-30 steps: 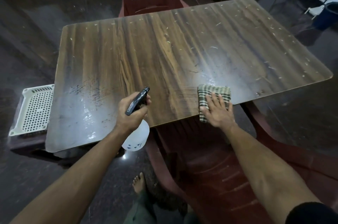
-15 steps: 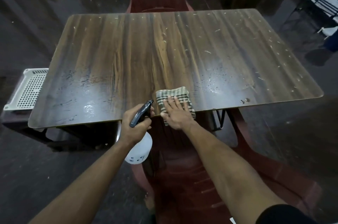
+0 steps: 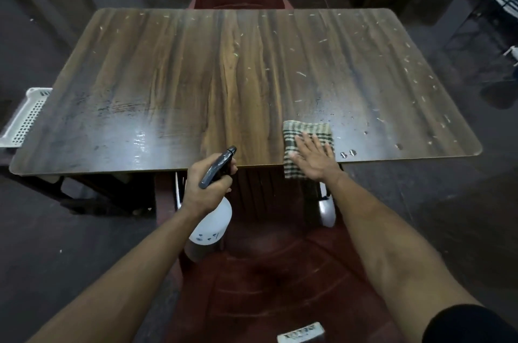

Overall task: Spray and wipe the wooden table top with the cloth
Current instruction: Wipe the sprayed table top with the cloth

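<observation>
My right hand (image 3: pixel 315 159) lies flat, fingers straight, pressing the cloth (image 3: pixel 305 135) at the table (image 3: pixel 224 76) edge; my left hand (image 3: pixel 208 188) grips the bottle (image 3: pixel 211 226).

Both bare forearms reach forward from the bottom corners. The left hand (image 3: pixel 207 185) is closed in a fist (knuckles up), fingers curled around what it holds. The right hand (image 3: pixel 316 159) lies flat, palm down, fingers straight and a little spread
</observation>
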